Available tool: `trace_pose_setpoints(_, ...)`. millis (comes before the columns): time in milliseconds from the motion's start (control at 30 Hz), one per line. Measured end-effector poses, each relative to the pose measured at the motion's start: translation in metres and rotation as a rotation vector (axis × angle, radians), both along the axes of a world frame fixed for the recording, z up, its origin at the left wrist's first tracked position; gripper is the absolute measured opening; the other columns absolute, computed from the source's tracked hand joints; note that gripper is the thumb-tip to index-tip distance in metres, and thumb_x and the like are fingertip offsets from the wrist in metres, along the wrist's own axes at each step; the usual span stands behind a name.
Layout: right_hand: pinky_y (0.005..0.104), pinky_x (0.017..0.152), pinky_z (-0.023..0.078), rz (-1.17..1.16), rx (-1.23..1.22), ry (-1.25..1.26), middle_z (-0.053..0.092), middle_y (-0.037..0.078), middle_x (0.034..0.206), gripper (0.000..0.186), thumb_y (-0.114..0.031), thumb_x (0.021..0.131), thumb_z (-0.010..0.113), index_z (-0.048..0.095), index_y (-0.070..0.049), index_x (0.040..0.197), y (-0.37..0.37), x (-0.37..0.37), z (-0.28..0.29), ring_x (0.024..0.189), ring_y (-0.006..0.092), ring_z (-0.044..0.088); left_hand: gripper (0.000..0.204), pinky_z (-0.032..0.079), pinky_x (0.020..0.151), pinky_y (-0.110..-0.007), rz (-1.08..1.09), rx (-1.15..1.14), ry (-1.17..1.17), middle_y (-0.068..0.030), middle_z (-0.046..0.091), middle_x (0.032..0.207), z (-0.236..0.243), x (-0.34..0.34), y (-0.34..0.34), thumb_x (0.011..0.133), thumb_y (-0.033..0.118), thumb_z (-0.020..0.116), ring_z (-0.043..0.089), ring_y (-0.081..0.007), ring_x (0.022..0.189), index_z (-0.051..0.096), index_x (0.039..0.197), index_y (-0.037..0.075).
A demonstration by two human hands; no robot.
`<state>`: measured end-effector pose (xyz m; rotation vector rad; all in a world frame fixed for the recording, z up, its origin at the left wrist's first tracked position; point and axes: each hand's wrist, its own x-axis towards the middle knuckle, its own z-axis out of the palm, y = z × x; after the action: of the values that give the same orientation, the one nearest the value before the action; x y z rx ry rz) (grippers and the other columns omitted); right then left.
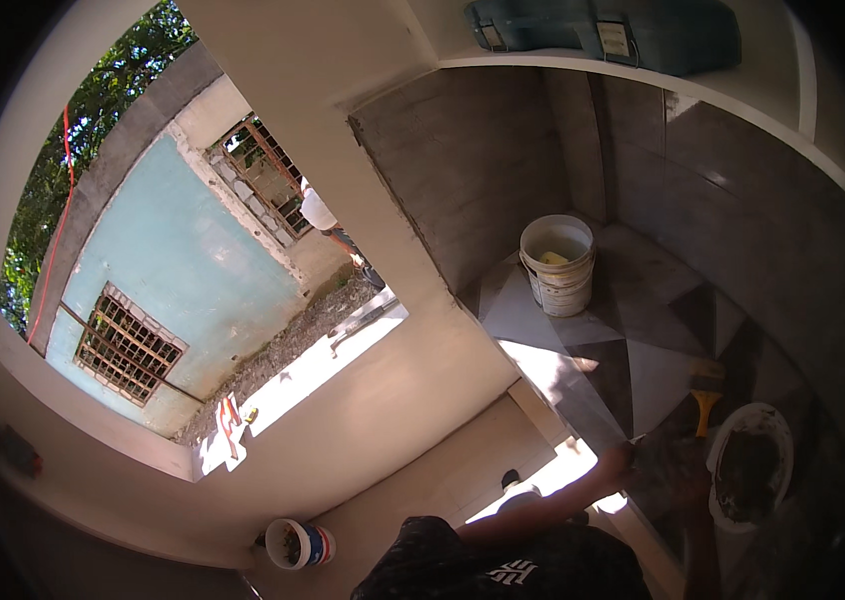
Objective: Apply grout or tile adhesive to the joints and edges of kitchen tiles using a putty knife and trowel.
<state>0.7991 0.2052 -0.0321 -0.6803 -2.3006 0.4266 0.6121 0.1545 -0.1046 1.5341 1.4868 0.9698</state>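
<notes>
Beside white bowl (751, 476), left hand (619, 462) on tile; grip state unclear.

- Floor tiles (643, 350): grey and white, smooth, slight sheen where sun hits.
- Wall tiles (483, 170): grey, matt, streaky.
- Bucket (559, 265): white plastic, smudged.
- Round bowl (751, 478): white plastic rim, inside coated with dark, rough paste.
- Brush (707, 392): yellow handle, looks plastic, pale bristles.
- Window surround (413, 370): plain plaster, matt white.
- Outside wall (173, 260): pale blue render, rough; rusty metal grille (126, 345).
</notes>
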Motion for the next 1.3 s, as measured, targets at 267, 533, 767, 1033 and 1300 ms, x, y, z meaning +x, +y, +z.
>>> trace_pose_setpoints(267,0.0445,0.088,0.042,0.058,0.047,-0.238,0.058,0.018,0.105,0.033,-0.007,0.077,0.053,0.059,-0.004,0.11,0.0,-0.011,-0.024,0.102,0.0369,0.052,0.028,0.049,0.07,-0.031,0.334,0.017,-0.715,-0.0113,0.057,0.092,0.002,-0.104,-0.033,0.092,0.016,0.035,0.059,-0.0185,0.08,0.048,0.11,-0.001)
trace_pose_setpoints(533,0.0422,0.078,0.043,-0.04,-0.148,-0.077,0.058,0.018,0.094,0.033,-0.009,0.073,0.048,0.062,-0.002,0.102,-0.007,-0.076,-0.033,0.087,0.0352,0.055,0.031,0.051,0.071,-0.035,0.411,-0.216,-0.627,-0.0148,0.055,0.095,-0.037,-0.182,-0.079,0.09,0.016,0.035,0.06,-0.0228,0.084,0.044,0.112,-0.004)
trace_pose_setpoints(767,0.0368,0.073,0.046,-0.132,-0.298,0.013,0.06,0.015,0.088,0.025,-0.012,0.078,0.052,0.061,-0.001,0.098,-0.001,-0.178,-0.021,0.082,0.0283,0.057,0.031,0.048,0.076,-0.035,0.454,-0.215,-1.078,-0.0106,0.057,0.1,-0.025,-0.27,-0.062,0.089,0.017,0.035,0.057,-0.0199,0.086,0.048,0.112,-0.001)
trace_pose_setpoints(1033,0.0306,0.078,0.047,-0.052,-1.029,0.357,0.06,0.008,0.1,0.036,0.001,0.071,0.051,0.056,0.001,0.106,0.06,-0.297,-0.014,0.088,0.0145,0.058,0.037,0.044,0.091,-0.037,0.476,-0.301,-1.223,-0.0191,0.055,0.112,-0.001,-0.402,-0.065,0.086,0.005,0.033,0.057,-0.0277,0.1,0.043,0.119,-0.007)
trace_pose_setpoints(1300,0.0379,0.088,0.045,-0.108,-0.102,-0.211,0.05,0.013,0.122,0.046,-0.004,0.066,0.065,0.057,-0.003,0.111,0.141,-0.383,0.016,0.105,0.0308,0.055,0.039,0.048,0.085,-0.04,0.47,-0.23,-1.213,-0.0206,0.056,0.111,0.012,-0.454,-0.069,0.086,0.011,0.033,0.058,-0.0276,0.097,0.043,0.119,-0.008)
